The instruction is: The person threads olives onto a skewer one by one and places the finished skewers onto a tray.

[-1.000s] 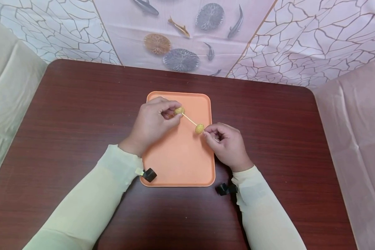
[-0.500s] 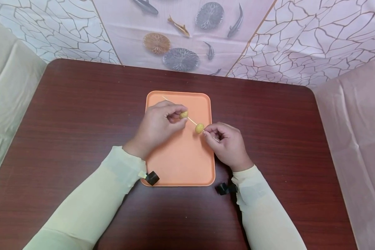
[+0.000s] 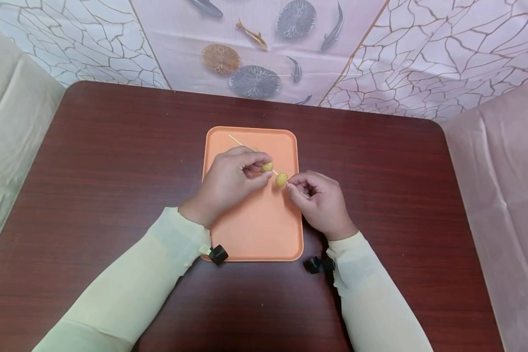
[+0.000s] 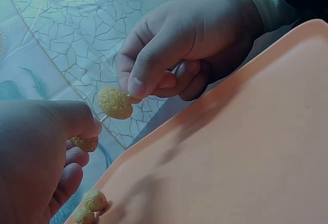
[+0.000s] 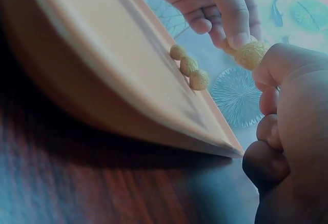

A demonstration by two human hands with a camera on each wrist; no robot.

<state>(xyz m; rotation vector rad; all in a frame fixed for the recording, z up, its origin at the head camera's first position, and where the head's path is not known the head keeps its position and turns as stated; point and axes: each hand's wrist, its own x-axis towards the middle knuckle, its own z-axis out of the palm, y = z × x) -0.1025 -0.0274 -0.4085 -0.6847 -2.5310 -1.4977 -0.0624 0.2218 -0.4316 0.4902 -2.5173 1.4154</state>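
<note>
A thin wooden skewer (image 3: 236,140) runs slantwise over the orange tray (image 3: 255,230), its far end sticking out beyond my left hand. My left hand (image 3: 231,178) pinches a wrinkled yellow-brown ball (image 3: 267,167) on the skewer between thumb and fingers. Another such ball (image 3: 281,179) sits on the stick just ahead of my right hand. With thumb and forefinger, my right hand (image 3: 321,203) pinches the skewer near its other end, over the tray's right edge. In the left wrist view, a short piece of bare stick (image 4: 104,118) shows between the two balls.
Three more yellow-brown balls (image 5: 188,66) lie in the tray, seen in the right wrist view; my left hand mostly hides them from the head view. Dark reddish wood of the table (image 3: 127,146) surrounds the tray. A patterned cloth (image 3: 264,49) hangs behind the table.
My left hand has slid its ball down the skewer to the right, nearly up to the other ball. The skewer's far end now shows behind it. My right hand has stayed still.
</note>
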